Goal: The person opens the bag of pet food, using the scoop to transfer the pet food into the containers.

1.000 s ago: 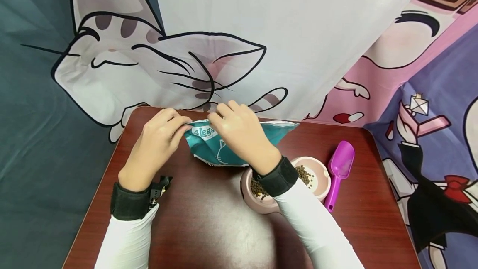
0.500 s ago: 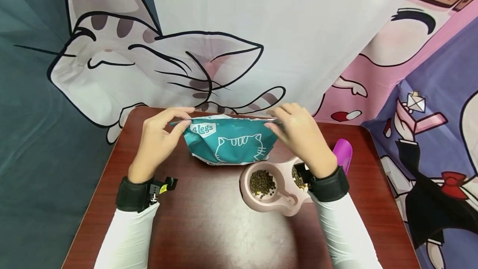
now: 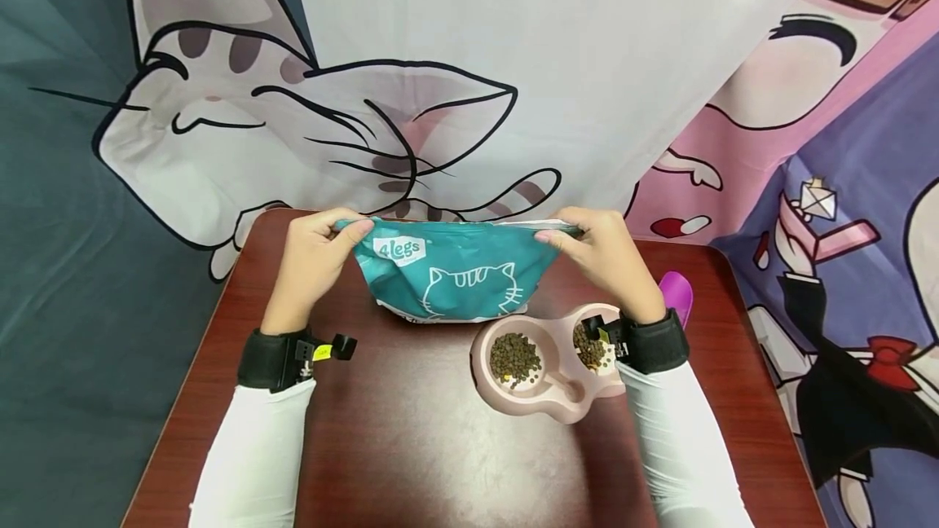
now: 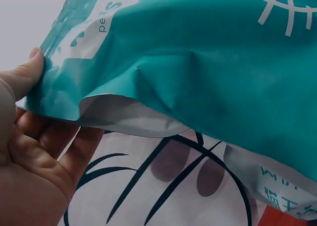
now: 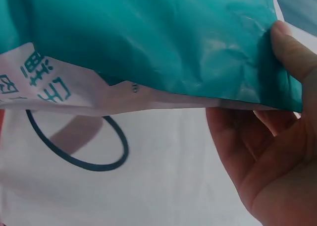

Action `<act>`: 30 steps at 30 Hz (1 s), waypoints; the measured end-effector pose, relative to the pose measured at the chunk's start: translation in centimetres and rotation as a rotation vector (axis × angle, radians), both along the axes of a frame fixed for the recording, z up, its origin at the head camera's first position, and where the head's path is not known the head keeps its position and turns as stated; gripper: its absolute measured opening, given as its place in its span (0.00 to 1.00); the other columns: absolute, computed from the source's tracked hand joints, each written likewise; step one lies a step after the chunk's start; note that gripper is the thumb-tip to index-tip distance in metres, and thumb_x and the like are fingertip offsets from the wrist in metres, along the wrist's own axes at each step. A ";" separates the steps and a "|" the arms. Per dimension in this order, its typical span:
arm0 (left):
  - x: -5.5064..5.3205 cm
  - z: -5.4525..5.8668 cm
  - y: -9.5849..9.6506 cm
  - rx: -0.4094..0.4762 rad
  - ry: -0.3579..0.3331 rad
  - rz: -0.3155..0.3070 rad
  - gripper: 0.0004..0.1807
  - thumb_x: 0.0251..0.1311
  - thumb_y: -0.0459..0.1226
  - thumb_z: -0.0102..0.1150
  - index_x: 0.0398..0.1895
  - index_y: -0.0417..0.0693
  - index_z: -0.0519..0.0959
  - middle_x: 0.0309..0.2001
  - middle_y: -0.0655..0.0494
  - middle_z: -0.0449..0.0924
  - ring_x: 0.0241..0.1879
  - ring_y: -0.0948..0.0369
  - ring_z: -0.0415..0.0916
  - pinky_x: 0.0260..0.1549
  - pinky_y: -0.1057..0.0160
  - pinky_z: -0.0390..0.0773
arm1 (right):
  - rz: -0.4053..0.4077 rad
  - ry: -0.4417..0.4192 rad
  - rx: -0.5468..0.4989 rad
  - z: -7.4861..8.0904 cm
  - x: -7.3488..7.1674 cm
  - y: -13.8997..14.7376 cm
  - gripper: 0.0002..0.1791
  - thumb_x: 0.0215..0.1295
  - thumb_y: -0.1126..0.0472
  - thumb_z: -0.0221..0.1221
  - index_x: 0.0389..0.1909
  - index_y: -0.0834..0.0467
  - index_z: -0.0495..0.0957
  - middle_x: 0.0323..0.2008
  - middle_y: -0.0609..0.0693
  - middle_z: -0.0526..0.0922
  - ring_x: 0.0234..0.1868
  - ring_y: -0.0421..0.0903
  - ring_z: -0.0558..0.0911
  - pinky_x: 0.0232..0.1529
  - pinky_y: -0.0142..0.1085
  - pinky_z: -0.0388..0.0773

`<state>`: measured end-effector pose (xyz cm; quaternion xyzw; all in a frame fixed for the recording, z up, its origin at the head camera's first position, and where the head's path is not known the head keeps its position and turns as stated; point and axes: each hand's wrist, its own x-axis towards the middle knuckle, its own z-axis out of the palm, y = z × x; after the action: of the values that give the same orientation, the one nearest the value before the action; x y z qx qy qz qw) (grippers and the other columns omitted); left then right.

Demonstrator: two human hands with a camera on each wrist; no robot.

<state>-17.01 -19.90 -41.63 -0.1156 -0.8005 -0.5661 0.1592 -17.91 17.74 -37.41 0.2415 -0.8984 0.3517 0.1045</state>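
A teal bag point(image 3: 469, 279) printed with "4Legs" and a white cat outline stands at the back of the table. My left hand point(image 3: 308, 263) pinches its upper left corner between thumb and fingers. At the upper right corner my right hand point(image 3: 612, 255) pinches it likewise, so the top edge stretches between both hands. In the left wrist view the bag's mouth point(image 4: 131, 117) gapes near the left hand, showing a greyish lining. The right wrist view has the right thumb point(image 5: 292, 50) on the teal front, with fingers behind; the bag's contents are hidden.
A pale pink double bowl point(image 3: 561, 328) holding brown kibble point(image 3: 515, 355) stands in front of the bag's right side. Partly behind the right wrist lies a purple scoop point(image 3: 676, 296). A printed cat curtain point(image 3: 440, 137) hangs just behind the brown table point(image 3: 411, 430).
My right hand has moved right from the bag's middle to its upper right corner and now pinches it. The top edge is raised slightly, with more of the bag's front showing.
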 end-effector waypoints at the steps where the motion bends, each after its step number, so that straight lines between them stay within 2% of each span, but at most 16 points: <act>1: -0.3 0.0 0.0 -0.001 -0.013 -0.003 0.07 0.69 0.35 0.65 0.35 0.40 0.89 0.17 0.66 0.67 0.15 0.68 0.56 0.16 0.68 0.55 | -0.014 -0.018 -0.003 -0.1 -0.2 0.1 0.07 0.65 0.56 0.71 0.31 0.53 0.86 0.27 0.45 0.85 0.28 0.40 0.76 0.33 0.28 0.72; 6: -1.2 0.0 0.1 0.053 -0.102 -0.024 0.12 0.71 0.36 0.62 0.33 0.35 0.86 0.13 0.67 0.63 0.13 0.70 0.54 0.15 0.68 0.52 | -0.073 -0.111 -0.043 -0.8 -1.4 0.1 0.09 0.67 0.55 0.69 0.31 0.55 0.83 0.27 0.48 0.81 0.29 0.44 0.73 0.32 0.33 0.68; 10: -1.3 0.3 0.4 0.137 -0.160 -0.044 0.14 0.71 0.35 0.62 0.35 0.29 0.84 0.12 0.67 0.62 0.12 0.70 0.54 0.13 0.68 0.52 | -0.109 -0.167 -0.087 -1.5 -2.1 0.1 0.10 0.68 0.54 0.69 0.32 0.56 0.82 0.28 0.50 0.80 0.31 0.45 0.74 0.34 0.34 0.69; 14: -1.4 0.5 0.7 0.202 -0.183 -0.037 0.14 0.71 0.36 0.63 0.36 0.27 0.83 0.11 0.65 0.63 0.11 0.69 0.53 0.11 0.67 0.51 | -0.127 -0.199 -0.111 -1.7 -2.6 0.2 0.11 0.68 0.53 0.68 0.35 0.57 0.82 0.29 0.51 0.81 0.32 0.44 0.75 0.34 0.35 0.70; 15: -1.7 0.1 0.7 0.207 -0.179 -0.028 0.15 0.70 0.37 0.64 0.36 0.29 0.83 0.11 0.65 0.63 0.11 0.69 0.54 0.11 0.67 0.51 | -0.132 -0.207 -0.119 -1.8 -2.7 0.2 0.11 0.69 0.53 0.68 0.36 0.57 0.82 0.29 0.51 0.82 0.32 0.44 0.75 0.34 0.35 0.71; 18: -1.9 0.1 0.9 0.193 -0.144 -0.003 0.14 0.70 0.38 0.64 0.37 0.30 0.84 0.12 0.65 0.65 0.11 0.69 0.56 0.12 0.68 0.53 | -0.139 -0.218 -0.152 -2.0 -2.7 0.3 0.12 0.70 0.54 0.67 0.38 0.59 0.82 0.29 0.52 0.83 0.30 0.42 0.77 0.33 0.32 0.72; 22: -2.1 -0.2 1.0 0.173 -0.102 0.039 0.12 0.71 0.39 0.64 0.42 0.35 0.84 0.17 0.67 0.76 0.12 0.68 0.59 0.13 0.70 0.57 | -0.110 -0.213 -0.202 -2.1 -2.3 0.4 0.11 0.69 0.57 0.67 0.43 0.61 0.83 0.34 0.55 0.85 0.30 0.40 0.80 0.33 0.30 0.74; 25: -1.9 -0.5 1.0 0.162 -0.081 0.055 0.12 0.72 0.39 0.62 0.45 0.37 0.83 0.21 0.69 0.79 0.13 0.67 0.60 0.13 0.70 0.59 | -0.087 -0.210 -0.218 -2.1 -1.8 0.6 0.12 0.70 0.57 0.67 0.47 0.60 0.82 0.38 0.56 0.87 0.31 0.40 0.81 0.33 0.30 0.75; 27: -1.7 -0.7 0.9 0.155 -0.064 0.045 0.14 0.74 0.40 0.59 0.47 0.36 0.82 0.21 0.69 0.78 0.14 0.67 0.60 0.15 0.69 0.60 | -0.094 -0.201 -0.203 -2.0 -1.3 0.9 0.13 0.70 0.57 0.66 0.51 0.58 0.81 0.40 0.55 0.88 0.33 0.39 0.82 0.34 0.30 0.75; 30: -1.1 -1.1 0.8 0.119 -0.044 0.039 0.18 0.78 0.43 0.51 0.52 0.37 0.82 0.31 0.71 0.82 0.23 0.68 0.70 0.25 0.70 0.67 | -0.093 -0.187 -0.177 -2.2 -0.4 1.8 0.16 0.72 0.58 0.64 0.57 0.57 0.79 0.43 0.55 0.89 0.37 0.35 0.83 0.39 0.27 0.75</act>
<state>-18.13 -19.14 -42.69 -0.0778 -0.7710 -0.6117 0.1591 -18.34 19.59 -39.57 0.1557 -0.8799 0.4452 0.0575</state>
